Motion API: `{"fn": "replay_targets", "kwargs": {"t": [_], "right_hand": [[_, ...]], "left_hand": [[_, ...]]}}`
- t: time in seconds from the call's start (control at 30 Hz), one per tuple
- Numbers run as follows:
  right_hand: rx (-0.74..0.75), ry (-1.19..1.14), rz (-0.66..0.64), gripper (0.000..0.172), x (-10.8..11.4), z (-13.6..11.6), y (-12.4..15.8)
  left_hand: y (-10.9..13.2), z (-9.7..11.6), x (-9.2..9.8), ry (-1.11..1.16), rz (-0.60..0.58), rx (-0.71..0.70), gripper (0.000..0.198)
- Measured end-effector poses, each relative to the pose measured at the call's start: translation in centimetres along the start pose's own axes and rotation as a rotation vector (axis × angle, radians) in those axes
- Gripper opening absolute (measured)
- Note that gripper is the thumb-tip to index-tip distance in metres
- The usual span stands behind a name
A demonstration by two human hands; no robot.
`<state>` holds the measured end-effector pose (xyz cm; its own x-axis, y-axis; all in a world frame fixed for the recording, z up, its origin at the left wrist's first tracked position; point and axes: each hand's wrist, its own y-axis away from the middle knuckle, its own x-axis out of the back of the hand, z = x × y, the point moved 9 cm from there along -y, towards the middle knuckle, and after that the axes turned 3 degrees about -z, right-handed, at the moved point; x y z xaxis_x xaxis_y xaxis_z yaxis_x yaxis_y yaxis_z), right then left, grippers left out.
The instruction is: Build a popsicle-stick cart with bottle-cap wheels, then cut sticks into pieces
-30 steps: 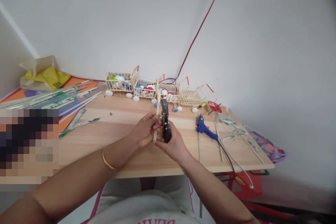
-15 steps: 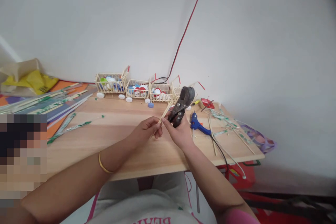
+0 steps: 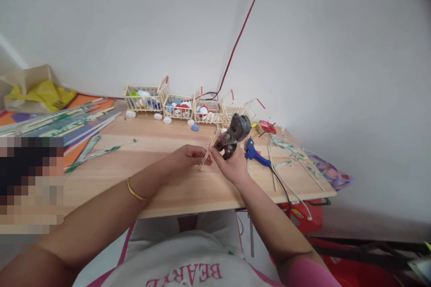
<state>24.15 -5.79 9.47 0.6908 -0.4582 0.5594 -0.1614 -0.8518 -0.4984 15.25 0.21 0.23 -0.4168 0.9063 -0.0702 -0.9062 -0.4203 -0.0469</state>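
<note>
My left hand [image 3: 183, 160] pinches a thin wooden stick [image 3: 210, 148] above the wooden table [image 3: 148, 175]. My right hand [image 3: 232, 166] grips a dark metal plier-like cutter [image 3: 235, 131], its head tilted up to the right beside the stick. Both hands meet near the table's middle. A gold bangle [image 3: 134, 191] sits on my left wrist.
A row of small stick-built carts [image 3: 188, 106] filled with bottle caps stands at the back edge. A blue glue gun [image 3: 255, 153] with its cord lies right of my hands, among loose sticks and wrappers [image 3: 292, 159]. Packs of sticks [image 3: 63, 123] and a yellow bag [image 3: 42, 94] lie at the left.
The cutter has swung from upright to tilted up and right. My hands shifted slightly right, and the stick now leans against the cutter's jaws.
</note>
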Motion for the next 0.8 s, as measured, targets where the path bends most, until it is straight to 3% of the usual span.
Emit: {"fn": "replay_targets", "kwargs": {"t": [0.27,0.53,0.7,0.8], "right_hand": [[0.002,-0.029,0.022,0.017,0.1,0.7,1.4],[-0.004,-0.057,0.014,0.015,0.3,1.3,1.7],[-0.093,-0.123,0.080,0.024,0.9,1.6,1.7],[-0.182,-0.221,0.106,0.038,1.1,2.8,1.3]], "left_hand": [[0.5,0.8,-1.3,-0.250,-0.067,-0.057,0.023],[0.8,1.3,-1.5,-0.428,-0.063,-0.085,0.020],[0.6,1.2,-1.7,-0.316,-0.107,-0.027,0.018],[0.5,0.0,-1.7,-0.020,-0.113,0.084,0.027]]}}
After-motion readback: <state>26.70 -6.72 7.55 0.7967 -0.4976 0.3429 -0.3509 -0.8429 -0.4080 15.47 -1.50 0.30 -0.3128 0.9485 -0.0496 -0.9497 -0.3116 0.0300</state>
